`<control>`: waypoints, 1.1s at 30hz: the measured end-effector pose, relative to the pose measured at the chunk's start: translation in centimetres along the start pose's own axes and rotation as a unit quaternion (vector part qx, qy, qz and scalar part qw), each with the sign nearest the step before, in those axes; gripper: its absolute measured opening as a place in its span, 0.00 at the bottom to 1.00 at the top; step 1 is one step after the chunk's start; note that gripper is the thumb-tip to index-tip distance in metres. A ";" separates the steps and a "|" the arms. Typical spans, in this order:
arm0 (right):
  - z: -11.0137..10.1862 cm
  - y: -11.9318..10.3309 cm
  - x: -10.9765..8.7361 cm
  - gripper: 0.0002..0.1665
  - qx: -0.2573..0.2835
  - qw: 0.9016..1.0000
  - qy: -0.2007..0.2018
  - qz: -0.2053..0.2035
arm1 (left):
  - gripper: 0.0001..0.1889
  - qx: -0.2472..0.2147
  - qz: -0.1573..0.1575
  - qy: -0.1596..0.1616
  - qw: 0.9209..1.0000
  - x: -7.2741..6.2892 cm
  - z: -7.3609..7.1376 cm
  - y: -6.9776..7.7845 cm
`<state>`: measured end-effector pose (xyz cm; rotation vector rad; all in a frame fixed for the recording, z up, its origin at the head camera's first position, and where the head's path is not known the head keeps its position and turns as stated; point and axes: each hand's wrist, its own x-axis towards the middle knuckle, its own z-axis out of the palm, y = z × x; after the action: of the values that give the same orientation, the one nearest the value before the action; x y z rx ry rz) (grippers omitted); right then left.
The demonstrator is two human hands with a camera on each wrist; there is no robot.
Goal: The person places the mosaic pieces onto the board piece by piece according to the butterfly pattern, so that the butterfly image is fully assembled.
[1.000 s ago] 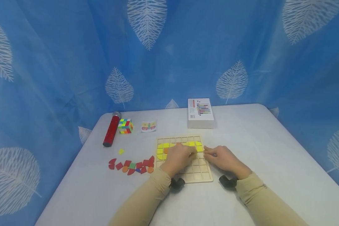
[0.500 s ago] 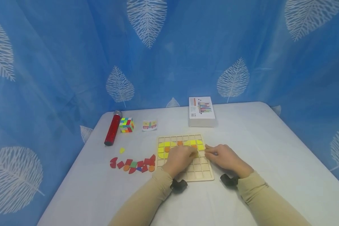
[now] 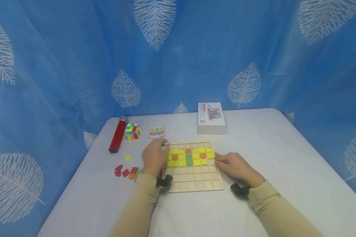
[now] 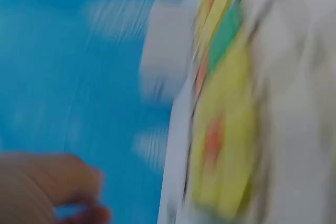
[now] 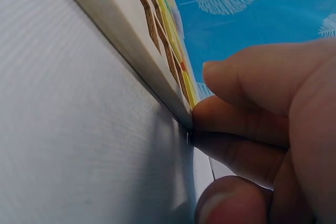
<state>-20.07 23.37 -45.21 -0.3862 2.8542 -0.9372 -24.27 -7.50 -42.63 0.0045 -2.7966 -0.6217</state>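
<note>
A pale wooden grid board (image 3: 195, 177) lies in the middle of the white table. Yellow pieces fill much of its upper rows, with green squares (image 3: 189, 159) in the centre and orange discs (image 3: 203, 155) among them. Over the board's left edge is my left hand (image 3: 155, 156), fingers loosely bent, with no piece visible in it; the left wrist view is blurred. My right hand (image 3: 234, 164) touches the board's right edge with its fingertips (image 5: 207, 114), and the thumb stands apart from the wood in the right wrist view.
Loose red pieces (image 3: 134, 170) and an orange disc lie left of the board, partly covered by my left forearm. A lone yellow piece (image 3: 127, 158) sits behind them. Farther back are a red tube (image 3: 117, 136), a puzzle cube (image 3: 132, 131), a picture card (image 3: 156, 131) and a white box (image 3: 211, 118).
My left hand has moved off the board's middle to its left edge, uncovering the green squares and yellow pieces. The right hand stays at the right edge.
</note>
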 end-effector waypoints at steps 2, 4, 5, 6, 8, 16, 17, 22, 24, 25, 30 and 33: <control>0.0 0.1 -0.1 0.21 0.001 1.000 0.000 0.001 | 0.23 0.007 -0.082 -0.004 0.997 0.8 -1.4 -3.0; -0.1 0.1 -0.1 0.21 0.001 1.000 0.000 0.003 | 0.29 0.017 -0.152 -0.010 0.988 1.1 -2.5 -5.8; -0.1 0.2 -0.2 0.21 0.002 1.000 0.001 0.004 | 0.32 0.020 -0.181 -0.019 0.983 1.2 -3.0 -7.0; -0.2 0.2 -0.2 0.21 0.002 1.000 0.001 0.004 | 0.33 0.023 -0.205 -0.031 0.978 1.2 -3.4 -8.1; -0.2 0.2 -0.2 0.21 0.001 1.000 0.004 0.004 | 0.34 0.028 -0.236 -0.054 0.970 1.2 -3.9 -9.8; -0.1 0.3 -0.2 0.21 0.009 1.000 0.002 0.000 | 0.19 0.022 -0.229 -0.078 0.970 1.3 -3.6 -11.4; -0.1 0.3 -0.2 0.22 0.009 1.000 0.003 0.001 | 0.17 0.023 -0.223 -0.076 0.972 1.4 -3.6 -11.2; -0.2 0.1 -0.1 0.22 0.009 1.000 0.003 0.006 | 0.15 0.036 -0.184 -0.051 0.981 1.6 -3.4 -10.2; -0.1 0.0 -0.1 0.22 0.010 1.000 0.000 0.007 | 0.16 0.029 -0.169 -0.041 0.984 1.5 -3.3 -9.5; -0.1 0.0 -0.1 0.22 0.009 1.000 -0.002 0.008 | 0.17 0.011 -0.160 -0.040 0.986 1.5 -3.2 -9.0; 0.0 -0.2 -0.1 0.22 0.009 1.000 -0.005 0.012 | 0.19 -0.138 -0.109 -0.081 0.981 0.6 -2.0 -4.6; 0.1 -0.2 0.0 0.22 0.013 1.000 -0.005 0.011 | 0.17 -0.210 -0.063 -0.124 0.968 -0.2 -1.0 -1.4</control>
<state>-20.00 23.17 -45.14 -0.3554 2.8276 -0.9649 -23.93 -9.22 -42.38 0.0212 -2.8499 -1.3181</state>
